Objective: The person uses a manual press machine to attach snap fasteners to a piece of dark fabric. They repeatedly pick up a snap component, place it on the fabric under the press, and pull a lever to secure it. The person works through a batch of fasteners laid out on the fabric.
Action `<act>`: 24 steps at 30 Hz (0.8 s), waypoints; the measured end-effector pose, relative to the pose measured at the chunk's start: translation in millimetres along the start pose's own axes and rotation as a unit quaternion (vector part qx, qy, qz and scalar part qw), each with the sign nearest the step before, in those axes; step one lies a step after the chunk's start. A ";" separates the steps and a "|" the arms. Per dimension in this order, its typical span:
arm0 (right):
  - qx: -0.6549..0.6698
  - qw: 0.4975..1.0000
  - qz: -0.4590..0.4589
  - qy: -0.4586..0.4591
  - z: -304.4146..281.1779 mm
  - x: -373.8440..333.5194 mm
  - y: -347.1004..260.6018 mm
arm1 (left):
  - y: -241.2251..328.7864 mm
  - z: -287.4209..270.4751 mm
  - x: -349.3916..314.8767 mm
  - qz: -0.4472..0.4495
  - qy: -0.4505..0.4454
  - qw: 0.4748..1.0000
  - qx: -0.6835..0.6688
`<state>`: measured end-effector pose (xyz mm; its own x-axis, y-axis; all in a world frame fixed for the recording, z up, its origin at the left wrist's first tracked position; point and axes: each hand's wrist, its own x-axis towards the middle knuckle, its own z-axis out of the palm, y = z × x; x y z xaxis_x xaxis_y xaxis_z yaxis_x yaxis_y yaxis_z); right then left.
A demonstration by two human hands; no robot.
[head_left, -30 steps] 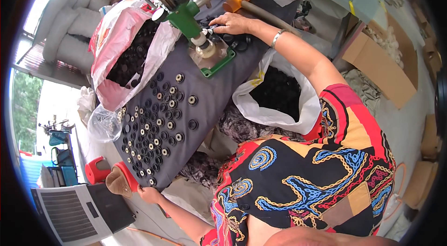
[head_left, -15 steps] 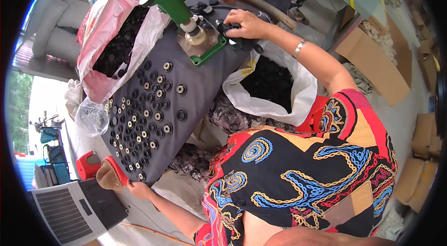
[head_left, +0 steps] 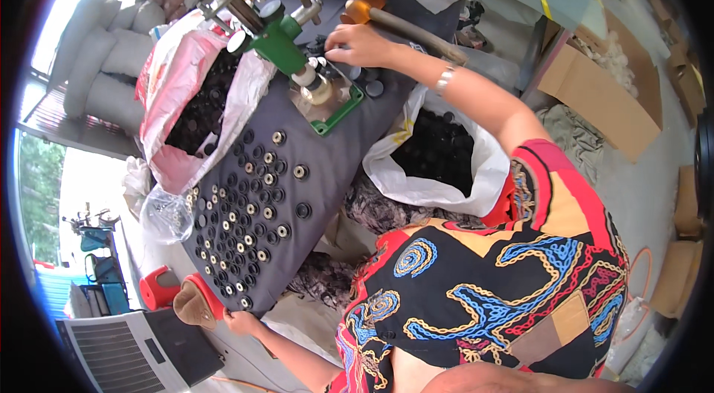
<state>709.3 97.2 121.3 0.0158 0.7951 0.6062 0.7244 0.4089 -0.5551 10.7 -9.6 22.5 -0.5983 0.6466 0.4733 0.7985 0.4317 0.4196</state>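
Head view — discs (head_left: 373,87), beside right hand (head_left: 360,46)

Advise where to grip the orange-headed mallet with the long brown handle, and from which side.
Probably mid-length on the long brown handle, from above, far side: it is slim, straight and uncovered, while the right forearm crowds its near side and the orange head is bulkier.

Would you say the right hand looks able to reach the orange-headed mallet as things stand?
Probably yes: the orange-headed mallet lies on the dark cloth just beyond the right hand, and nothing visible seems to stand between them.
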 end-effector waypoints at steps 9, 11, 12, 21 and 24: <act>0.046 0.992 -0.028 -0.113 53.4 39.1 30.1 | 12.0 -6.6 -5.2 -0.012 -0.013 0.999 -0.029; 0.000 0.990 0.001 -0.139 35.3 31.5 26.4 | 7.1 -4.8 -8.3 -0.020 -0.018 0.999 -0.030; -0.024 0.988 0.015 -0.152 29.1 28.7 24.7 | 6.1 -6.5 -11.4 -0.025 -0.020 0.999 -0.032; -0.073 0.986 0.088 -0.119 51.4 72.7 71.5 | 25.9 -6.3 -5.1 -0.016 -0.018 1.000 0.018; -0.151 0.951 0.103 -0.251 58.1 75.0 59.9 | 22.3 -13.4 -9.0 -0.020 -0.004 0.999 0.033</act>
<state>713.8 207.3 100.4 -0.0968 0.9889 0.1124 0.9079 0.1340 -0.3972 33.0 -14.3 38.0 -0.6299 0.6331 0.4500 0.7764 0.4981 0.3861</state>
